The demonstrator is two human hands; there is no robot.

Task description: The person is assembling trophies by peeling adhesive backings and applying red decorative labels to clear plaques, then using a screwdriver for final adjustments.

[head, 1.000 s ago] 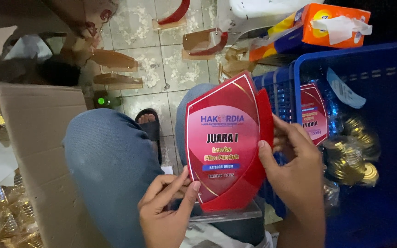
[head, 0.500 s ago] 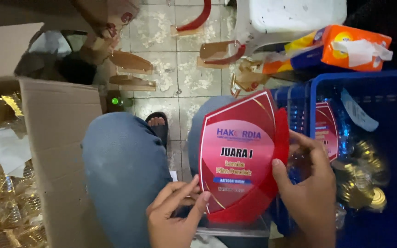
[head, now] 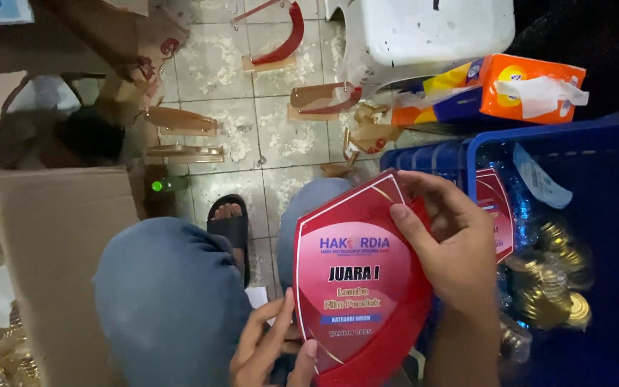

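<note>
Red plaque [head: 360, 287] now nearer, tilted left

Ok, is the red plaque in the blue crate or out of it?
Out. Both hands, left and right, hold the plaque above the lap, beside the blue crate; another plaque sits inside the crate.
</note>
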